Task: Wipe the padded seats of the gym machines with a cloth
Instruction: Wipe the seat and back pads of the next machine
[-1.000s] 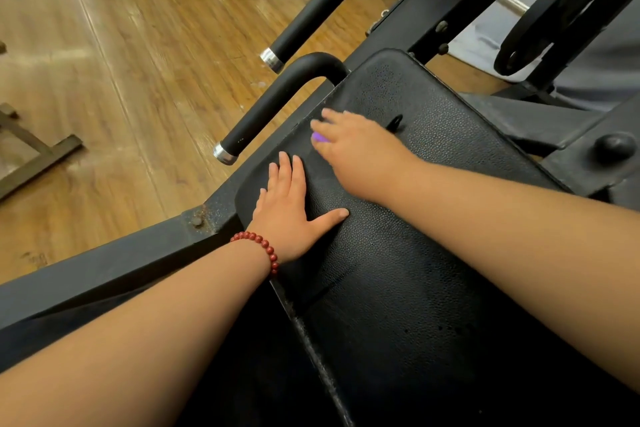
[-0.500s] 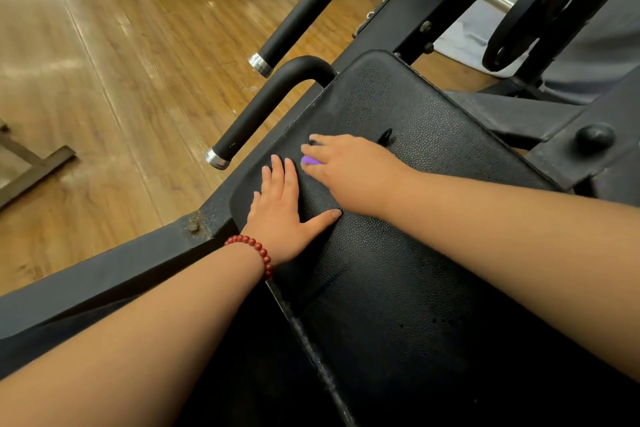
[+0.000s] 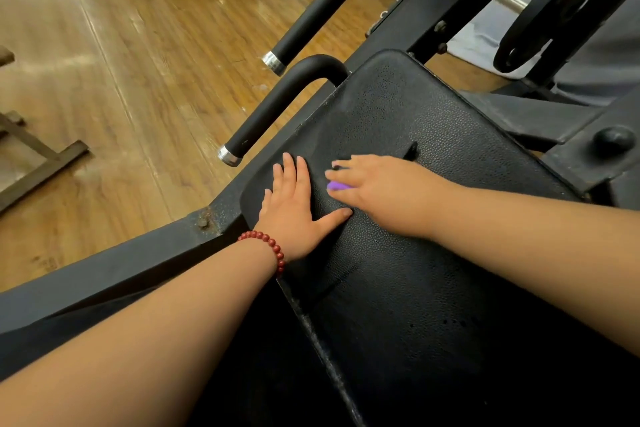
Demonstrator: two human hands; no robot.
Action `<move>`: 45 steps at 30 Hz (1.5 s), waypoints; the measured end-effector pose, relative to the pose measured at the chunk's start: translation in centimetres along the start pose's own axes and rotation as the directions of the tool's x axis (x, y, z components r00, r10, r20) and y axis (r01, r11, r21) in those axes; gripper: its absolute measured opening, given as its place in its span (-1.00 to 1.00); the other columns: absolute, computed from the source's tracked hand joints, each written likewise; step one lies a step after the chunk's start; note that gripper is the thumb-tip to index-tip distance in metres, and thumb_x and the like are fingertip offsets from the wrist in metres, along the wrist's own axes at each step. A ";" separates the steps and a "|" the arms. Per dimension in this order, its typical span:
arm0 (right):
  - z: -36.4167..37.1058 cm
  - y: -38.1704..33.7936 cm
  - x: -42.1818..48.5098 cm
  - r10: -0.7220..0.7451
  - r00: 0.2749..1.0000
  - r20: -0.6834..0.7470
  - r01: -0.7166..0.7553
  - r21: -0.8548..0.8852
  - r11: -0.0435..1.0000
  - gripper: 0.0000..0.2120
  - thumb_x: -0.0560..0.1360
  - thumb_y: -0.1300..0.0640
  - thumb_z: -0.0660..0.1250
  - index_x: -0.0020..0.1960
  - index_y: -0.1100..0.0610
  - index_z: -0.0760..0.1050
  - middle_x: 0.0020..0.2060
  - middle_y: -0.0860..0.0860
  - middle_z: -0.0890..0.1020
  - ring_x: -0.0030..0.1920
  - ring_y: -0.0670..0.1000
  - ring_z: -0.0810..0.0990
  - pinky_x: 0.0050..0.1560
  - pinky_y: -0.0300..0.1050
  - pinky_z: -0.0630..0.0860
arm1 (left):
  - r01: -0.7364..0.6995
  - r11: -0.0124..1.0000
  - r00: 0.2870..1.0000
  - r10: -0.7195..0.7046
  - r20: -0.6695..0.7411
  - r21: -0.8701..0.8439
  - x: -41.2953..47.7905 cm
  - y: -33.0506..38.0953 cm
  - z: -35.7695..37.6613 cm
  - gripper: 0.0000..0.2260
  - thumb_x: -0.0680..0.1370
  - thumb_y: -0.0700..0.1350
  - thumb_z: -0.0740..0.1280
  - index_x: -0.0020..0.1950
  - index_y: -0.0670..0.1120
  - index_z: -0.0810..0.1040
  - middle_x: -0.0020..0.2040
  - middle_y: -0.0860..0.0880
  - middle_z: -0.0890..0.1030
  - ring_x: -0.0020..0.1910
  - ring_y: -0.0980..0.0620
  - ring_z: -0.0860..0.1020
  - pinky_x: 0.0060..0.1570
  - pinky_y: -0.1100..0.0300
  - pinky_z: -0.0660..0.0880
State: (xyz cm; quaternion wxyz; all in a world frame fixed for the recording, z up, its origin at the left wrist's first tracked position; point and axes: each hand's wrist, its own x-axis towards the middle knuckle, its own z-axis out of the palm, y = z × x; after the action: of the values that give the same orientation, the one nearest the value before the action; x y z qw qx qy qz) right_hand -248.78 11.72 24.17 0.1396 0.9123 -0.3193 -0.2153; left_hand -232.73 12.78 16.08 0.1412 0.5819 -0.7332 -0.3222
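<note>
The black padded seat (image 3: 433, 135) of a gym machine fills the middle and right of the head view. My left hand (image 3: 294, 208), with a red bead bracelet at the wrist, lies flat on the pad's left edge, fingers straight and thumb spread. Just right of it, my right hand (image 3: 381, 191) presses palm-down on a purple cloth (image 3: 337, 186). Only a small purple bit shows between thumb and fingers; the rest is hidden under the hand.
Two black handle bars with silver end caps (image 3: 277, 107) (image 3: 322, 10) stick out left of the seat over the wooden floor (image 3: 104, 80). The black steel frame (image 3: 121, 263) runs under the pad. A weight plate (image 3: 550, 10) and knob (image 3: 614, 140) are at right.
My right hand has slid with the cloth across the pad toward me, ending beside my left thumb. My left hand stays flat in place.
</note>
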 end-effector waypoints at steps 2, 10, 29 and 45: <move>1.0 0.1 -1.0 -0.015 0.994 -0.112 0.015 -0.006 1.000 -0.57 0.29 0.24 0.57 0.15 0.21 0.63 0.17 0.18 0.62 0.19 0.21 0.60 0.17 0.09 0.52 | 0.003 1.000 1.000 -0.003 0.003 0.010 0.0 0.0 0.1 -0.04 0.48 0.35 0.19 0.55 -0.09 -0.32 0.54 -0.06 -0.37 0.53 -0.04 -0.33 0.49 -0.07 -0.18; -0.1 -0.7 -1.4 0.223 0.974 -0.023 -0.221 0.079 0.972 -0.58 0.58 0.23 0.18 0.43 0.21 0.39 0.46 0.15 0.34 0.48 0.17 0.27 0.41 0.00 0.27 | -0.004 0.999 0.999 0.001 0.054 0.053 -0.2 -0.1 0.3 0.17 0.31 0.47 0.27 0.54 -0.12 -0.37 0.52 -0.09 -0.42 0.50 -0.09 -0.38 0.48 -0.13 -0.19; 1.8 -3.9 -8.6 0.253 0.923 -0.291 -0.242 0.074 0.967 -0.59 0.50 0.16 0.07 0.05 0.23 0.67 0.10 0.16 0.66 0.13 0.21 0.63 0.05 0.05 0.58 | -0.220 0.970 0.975 0.215 0.057 0.105 -1.5 1.6 1.1 0.02 0.46 0.35 0.23 0.52 -0.14 -0.39 0.50 -0.09 -0.46 0.48 -0.05 -0.43 0.46 -0.04 -0.31; 2.6 -6.0 -10.4 0.594 0.709 -0.380 -0.578 0.171 0.798 -0.59 0.49 0.22 0.05 0.09 0.30 0.63 0.15 0.22 0.62 0.19 0.28 0.58 0.09 0.19 0.55 | -0.292 0.947 0.956 0.288 0.053 0.130 -2.8 2.6 2.2 0.08 0.41 0.37 0.27 0.52 -0.14 -0.38 0.50 -0.10 -0.45 0.47 -0.04 -0.45 0.43 -0.06 -0.35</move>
State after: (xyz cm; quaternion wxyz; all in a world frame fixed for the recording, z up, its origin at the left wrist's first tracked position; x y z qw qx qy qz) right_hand -254.24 22.62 22.75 0.2470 0.7903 -0.5590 0.0451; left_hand -235.21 16.45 16.57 0.1347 0.4708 -0.8333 -0.2565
